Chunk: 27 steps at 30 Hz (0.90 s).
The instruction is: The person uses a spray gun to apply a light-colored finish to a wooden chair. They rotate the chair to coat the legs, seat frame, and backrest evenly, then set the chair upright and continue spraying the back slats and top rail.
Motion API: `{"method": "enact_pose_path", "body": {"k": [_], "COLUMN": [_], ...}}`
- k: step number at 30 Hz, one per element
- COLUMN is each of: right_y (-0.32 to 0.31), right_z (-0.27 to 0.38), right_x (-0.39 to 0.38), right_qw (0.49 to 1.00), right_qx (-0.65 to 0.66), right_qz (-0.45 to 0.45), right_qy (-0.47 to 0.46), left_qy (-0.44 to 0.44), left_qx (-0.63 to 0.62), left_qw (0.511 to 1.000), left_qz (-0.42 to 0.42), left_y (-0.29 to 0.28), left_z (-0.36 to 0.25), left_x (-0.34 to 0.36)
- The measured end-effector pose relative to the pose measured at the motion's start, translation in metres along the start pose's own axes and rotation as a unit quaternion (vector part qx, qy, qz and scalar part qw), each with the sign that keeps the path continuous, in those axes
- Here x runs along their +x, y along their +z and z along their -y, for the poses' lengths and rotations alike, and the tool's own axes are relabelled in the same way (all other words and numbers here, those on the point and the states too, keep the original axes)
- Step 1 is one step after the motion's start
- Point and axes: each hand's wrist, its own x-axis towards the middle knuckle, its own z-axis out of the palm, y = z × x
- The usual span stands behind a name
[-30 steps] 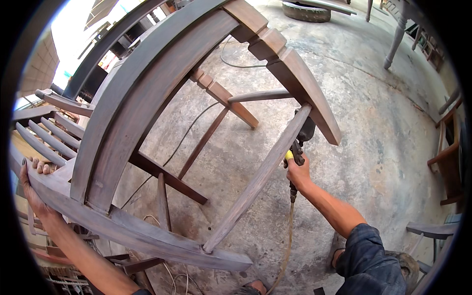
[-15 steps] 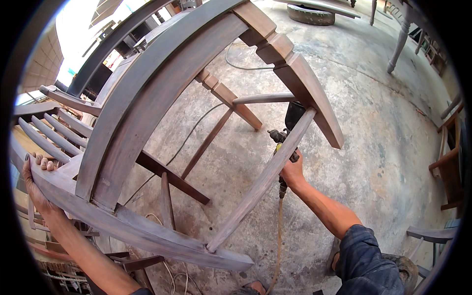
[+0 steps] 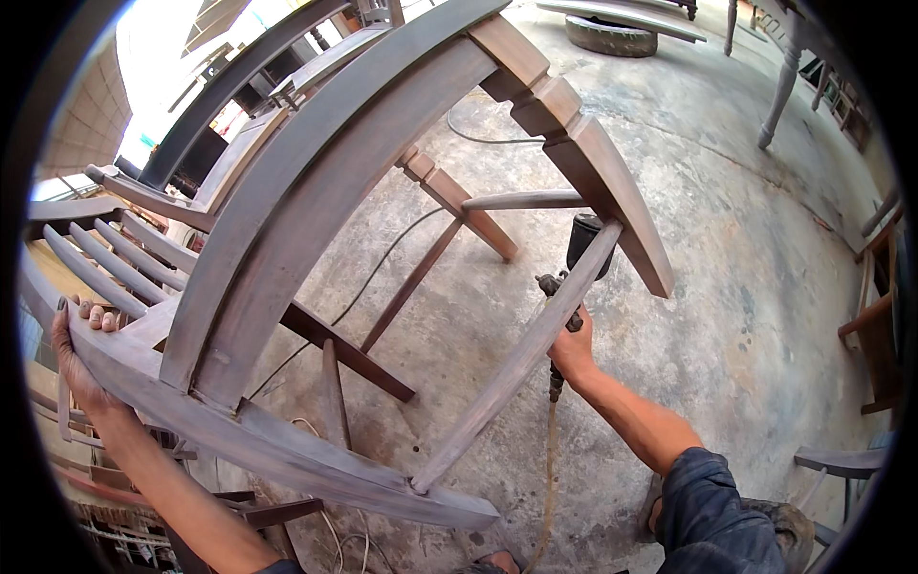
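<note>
In the head view, the tilted wooden chair (image 3: 335,191) fills the middle. The left hand (image 3: 84,359) curls its fingers over a side post (image 3: 287,459); if that hold slipped, the chair could tip or slide. The right hand (image 3: 572,352) is wrapped round the handle of a spray gun (image 3: 584,249), partly hidden behind a stretcher (image 3: 516,359); a small swing could knock the 2 together, and the trailing hose (image 3: 551,459) could snag. The floor (image 3: 717,287) is stained, scuffed concrete, with a tyre (image 3: 612,38) and a grey turned leg (image 3: 783,86) towards the far side
</note>
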Motion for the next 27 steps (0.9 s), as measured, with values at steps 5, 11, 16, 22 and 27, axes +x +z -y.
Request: {"method": "enact_pose_path", "body": {"k": [5,11,16,22,27], "right_y": [0.017,0.038,0.068,0.064,0.055], "right_z": [0.015,0.037,0.038,0.025,0.027], "right_x": [-0.012,-0.032,-0.035,-0.038,-0.052], "right_qw": [0.999,0.993,0.992,0.991,0.992], "right_qx": [0.002,-0.09,-0.042,-0.077,-0.086], "right_qz": [0.044,0.071,0.119,0.107,0.091], "right_qy": [0.018,-0.022,0.012,-0.028,-0.01], "left_qy": [-0.011,-0.011,-0.015,-0.014,-0.007], "left_qx": [0.005,-0.024,-0.001,-0.027,-0.003], "left_qw": [1.0,1.0,1.0,0.999,1.0], "left_qz": [-0.005,0.016,0.004,0.009,0.001], "left_y": [0.009,0.008,0.031,0.035,0.035], "left_z": [-0.005,0.014,-0.001,0.003,0.0], "left_x": [-0.008,-0.012,-0.021,-0.02,-0.024]}}
